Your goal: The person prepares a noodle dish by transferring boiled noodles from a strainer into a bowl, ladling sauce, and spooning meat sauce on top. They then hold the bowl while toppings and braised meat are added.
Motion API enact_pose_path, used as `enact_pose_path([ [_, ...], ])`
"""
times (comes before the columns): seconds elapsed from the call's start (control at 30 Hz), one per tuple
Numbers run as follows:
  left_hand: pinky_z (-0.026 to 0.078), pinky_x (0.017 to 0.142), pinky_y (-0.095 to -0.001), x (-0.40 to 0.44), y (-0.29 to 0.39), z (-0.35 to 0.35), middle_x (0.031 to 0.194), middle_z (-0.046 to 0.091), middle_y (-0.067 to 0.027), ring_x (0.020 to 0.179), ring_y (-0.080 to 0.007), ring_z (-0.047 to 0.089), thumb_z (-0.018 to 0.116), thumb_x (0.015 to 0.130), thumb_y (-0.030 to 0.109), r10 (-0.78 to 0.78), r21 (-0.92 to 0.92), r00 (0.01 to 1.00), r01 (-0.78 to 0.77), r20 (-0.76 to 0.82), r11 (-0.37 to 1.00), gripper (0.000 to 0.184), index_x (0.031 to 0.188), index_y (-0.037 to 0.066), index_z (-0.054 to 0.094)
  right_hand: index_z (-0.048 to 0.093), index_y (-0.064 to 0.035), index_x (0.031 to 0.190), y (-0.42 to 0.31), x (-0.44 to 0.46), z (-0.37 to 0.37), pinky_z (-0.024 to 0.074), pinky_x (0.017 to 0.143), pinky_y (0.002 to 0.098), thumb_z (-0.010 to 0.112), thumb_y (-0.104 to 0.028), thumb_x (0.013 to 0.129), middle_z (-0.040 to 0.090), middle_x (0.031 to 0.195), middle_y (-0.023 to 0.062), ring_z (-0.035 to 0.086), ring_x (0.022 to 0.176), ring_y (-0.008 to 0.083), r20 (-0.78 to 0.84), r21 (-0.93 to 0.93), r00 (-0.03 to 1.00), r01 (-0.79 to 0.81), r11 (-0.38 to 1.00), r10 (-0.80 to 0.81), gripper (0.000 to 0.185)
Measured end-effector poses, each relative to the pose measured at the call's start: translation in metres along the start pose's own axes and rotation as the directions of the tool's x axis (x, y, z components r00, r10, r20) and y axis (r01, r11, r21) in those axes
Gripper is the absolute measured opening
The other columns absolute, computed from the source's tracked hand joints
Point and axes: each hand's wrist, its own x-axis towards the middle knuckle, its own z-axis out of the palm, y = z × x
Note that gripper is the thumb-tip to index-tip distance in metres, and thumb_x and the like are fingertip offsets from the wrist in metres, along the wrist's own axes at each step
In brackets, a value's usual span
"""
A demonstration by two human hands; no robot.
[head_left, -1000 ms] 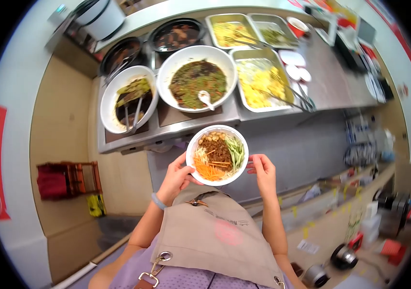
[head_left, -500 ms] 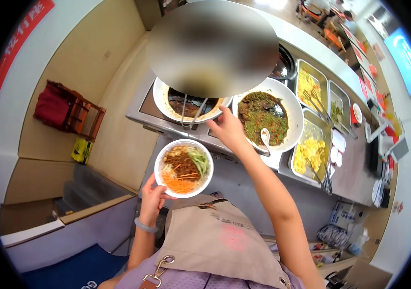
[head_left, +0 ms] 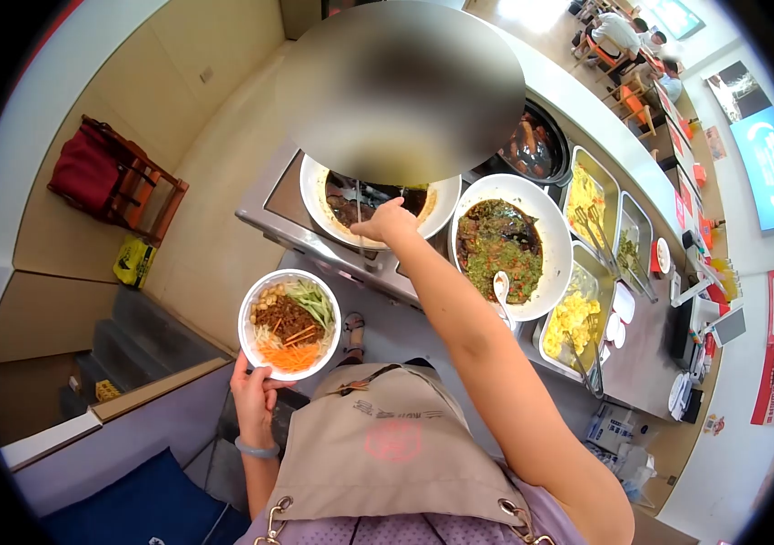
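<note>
My left hand (head_left: 255,392) holds a white bowl (head_left: 334,313) by its lower edge, with the thumb at the rim. In the bowl lie brown minced topping (head_left: 283,320), orange carrot shreds (head_left: 289,356), green cucumber strips (head_left: 312,300), peanuts and pale shreds. Over the near rim of a large white basin (head_left: 316,195) of dark sauce, my right hand (head_left: 385,223) has its fingers around metal tongs (head_left: 359,193), covering part of them. A blurred patch hides the basin's far side. Beside it is another white basin (head_left: 561,241) of green and red chopped food, with a white spoon (head_left: 501,287).
Trays of yellow food (head_left: 572,320) and a black pot (head_left: 535,150) stand on the counter to the right. At left are a wooden chair (head_left: 152,204) with dark red cloth and a yellow bag (head_left: 133,262). People (head_left: 618,34) sit at tables beyond the counter.
The view has turned left. My right hand left the bowl's side and reached across to the tongs in the sauce basin. My left hand has carried the bowl left.
</note>
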Motion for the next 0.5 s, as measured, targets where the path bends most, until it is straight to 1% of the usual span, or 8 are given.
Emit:
enact_pose_path([
  [0.2,0.029,0.026,-0.0175,0.015,-0.004,0.036,0.103,0.059,-0.021,0.058,-0.0277,0.066,0.041,0.08,-0.003,-0.009,-0.021,1.0,0.01,0.025,1.0,0.053,0.132,-0.003,0.032,0.023,0.0156,0.133,0.024,-0.015,-0.005,0.0492,0.073,0.0413,0.053,-0.045,0.073,0.055,0.113,0.0182,0.06,0.093,0.0273,-0.051,-0.279,0.999,-0.007,0.96,-0.007,0.09],
  [0.27,0.03,0.026,-0.0173,0.013,-0.007,0.051,0.103,0.059,-0.0213,0.058,-0.0283,0.066,0.041,0.08,-0.003,-0.006,-0.046,1.0,0.007,0.026,0.999,0.052,0.132,-0.003,0.033,0.021,0.0171,0.132,0.036,-0.011,0.004,0.0511,0.067,0.0389,0.05,-0.039,0.077,0.054,0.112,0.0219,0.06,0.093,0.0292,-0.189,-0.26,0.97,0.1,0.961,-0.152,0.084],
  [0.3,0.03,0.026,-0.0173,0.012,-0.008,0.061,0.103,0.059,-0.0213,0.058,-0.0283,0.066,0.041,0.08,-0.003,-0.009,-0.052,1.0,0.01,0.017,0.999,0.052,0.132,-0.003,0.033,0.029,0.0201,0.125,0.047,-0.012,0.006,0.0523,0.06,0.0388,0.047,-0.038,0.08,0.057,0.103,0.0263,0.063,0.085,0.0298,-0.352,-0.287,0.889,0.196,0.938,-0.293,0.076],
  [0.33,0.03,0.026,-0.0169,0.008,-0.009,0.068,0.103,0.059,-0.0212,0.059,-0.0277,0.066,0.04,0.081,-0.003,-0.008,-0.064,1.0,0.01,0.028,0.998,0.051,0.131,-0.004,0.033,0.029,0.0201,0.125,0.061,-0.01,0.003,0.0523,0.06,0.0388,0.047,-0.038,0.08,0.057,0.103,0.0263,0.063,0.085,0.0298,-0.344,-0.291,0.889,0.205,0.935,-0.302,0.076],
  [0.37,0.029,0.026,-0.0165,0.007,-0.009,0.075,0.103,0.059,-0.0212,0.059,-0.027,0.066,0.039,0.081,-0.003,-0.002,-0.073,0.999,0.005,0.04,0.997,0.05,0.131,-0.004,0.033,0.033,0.0204,0.12,0.063,-0.036,-0.03,0.0526,0.06,0.0389,0.047,-0.039,0.08,0.058,0.097,0.0275,0.064,0.078,0.0309,-0.134,0.017,0.957,0.262,0.965,-0.257,0.073],
  [0.4,0.029,0.026,-0.016,0.006,-0.008,0.083,0.103,0.059,-0.0211,0.06,-0.0264,0.067,0.038,0.082,-0.004,0.005,-0.082,0.999,-0.001,0.053,0.997,0.049,0.13,-0.005,0.033,0.037,0.0207,0.114,0.07,-0.049,-0.05,0.0528,0.059,0.0391,0.048,-0.04,0.081,0.06,0.091,0.0287,0.064,0.071,0.0321,0.094,0.325,0.959,0.223,0.919,-0.266,0.07],
  [0.43,0.03,0.026,-0.0161,0.006,-0.01,0.09,0.104,0.059,-0.0212,0.061,-0.0265,0.067,0.038,0.082,-0.004,0.017,-0.09,0.998,-0.012,0.058,0.996,0.047,0.129,-0.004,0.034,0.046,0.0154,0.106,0.083,-0.042,-0.047,0.0465,0.082,0.0402,0.051,-0.041,0.08,0.06,0.088,0.0319,0.062,0.086,0.0347,0.02,0.338,0.967,0.232,0.912,-0.253,0.063],
  [0.5,0.029,0.026,-0.0161,0.009,-0.014,0.101,0.105,0.059,-0.0213,0.061,-0.0266,0.067,0.038,0.082,-0.004,0.015,-0.102,0.997,-0.008,0.07,0.995,0.047,0.129,-0.004,0.035,0.044,0.0133,0.11,0.103,-0.042,-0.048,0.0457,0.083,0.0408,0.055,-0.043,0.078,0.059,0.096,0.0312,0.06,0.092,0.0372,-0.02,0.291,0.959,0.275,0.916,-0.282,0.065],
])
